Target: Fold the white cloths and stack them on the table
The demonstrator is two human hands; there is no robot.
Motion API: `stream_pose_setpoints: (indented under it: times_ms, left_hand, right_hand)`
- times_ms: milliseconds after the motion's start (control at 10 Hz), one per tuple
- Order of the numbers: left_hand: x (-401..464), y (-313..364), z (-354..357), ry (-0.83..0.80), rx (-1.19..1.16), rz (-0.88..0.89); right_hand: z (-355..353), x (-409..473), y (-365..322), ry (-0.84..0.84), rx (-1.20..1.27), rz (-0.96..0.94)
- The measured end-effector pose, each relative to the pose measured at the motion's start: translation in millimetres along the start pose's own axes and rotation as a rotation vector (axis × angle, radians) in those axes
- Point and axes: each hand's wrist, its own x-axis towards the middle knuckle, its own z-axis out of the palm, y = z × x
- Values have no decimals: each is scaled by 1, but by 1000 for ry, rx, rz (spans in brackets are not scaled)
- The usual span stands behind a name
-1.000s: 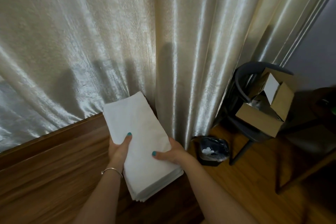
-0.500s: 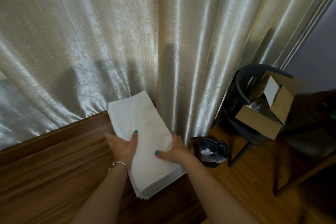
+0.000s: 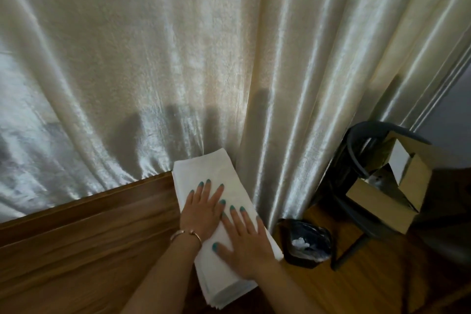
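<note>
A stack of folded white cloths (image 3: 216, 176) lies at the right end of the wooden table (image 3: 89, 237), its far end touching the curtain. My left hand (image 3: 204, 211) rests flat on top of the stack with fingers spread. Beside it, my right hand (image 3: 244, 245) also lies flat on the cloths, palm down, fingers apart. Neither hand grips anything. The near edge of the stack shows several layers.
A cream satin curtain (image 3: 178, 58) hangs right behind the table. On the floor to the right stand a small black bin (image 3: 305, 245) and a dark chair (image 3: 362, 150) carrying an open cardboard box (image 3: 392, 194).
Both hands let go of the stack's sides and now press flat on its top. The stack has come down onto the table by the curtain.
</note>
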Motion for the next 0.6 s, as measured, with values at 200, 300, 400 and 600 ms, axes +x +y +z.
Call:
stream_pose_setpoints:
  times_ms: [200,300,400,600]
  left_hand:
    - [0,-1,2,25,-32,-6]
    - [-13,2,-9,0,-32,1]
    - [-39,-8,-19,-90,-134,94]
    - [-94,-100,-85,-62,-38,118]
  right_hand:
    - [27,6,-1,142,-93,26]
    - [36,14,9,255,29,-48]
    - [57,27,39,450,-78,-60]
    - [55,68,-54,509,-53,-174]
